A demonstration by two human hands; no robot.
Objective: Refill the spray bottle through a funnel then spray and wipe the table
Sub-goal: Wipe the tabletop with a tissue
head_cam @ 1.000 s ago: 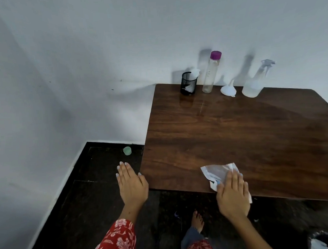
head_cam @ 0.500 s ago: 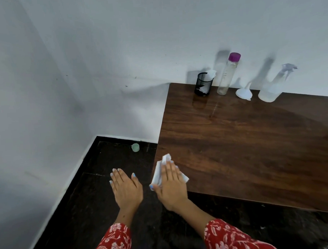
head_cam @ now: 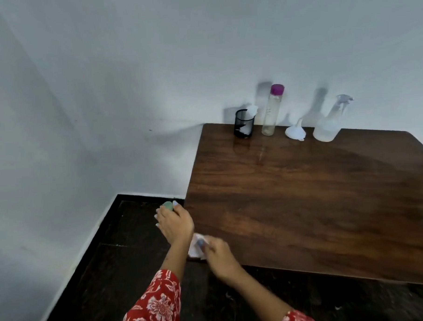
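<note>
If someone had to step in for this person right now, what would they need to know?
Right hand holds the tissue at the table's near left corner. Left hand hangs open beside the table edge, holding nothing.
Spray bottle, funnel and capped bottle stand along the back edge by the black cup.
Done, it seems: refill, spraying. Left: finish wiping, if any remains.

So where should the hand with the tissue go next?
Probably a sweep rightward along the near edge of the table. The right hand holds the tissue at the table's near left corner, so that corner is covered, and the broad wood to its right lies open, away from the spray bottle and funnel.
</note>
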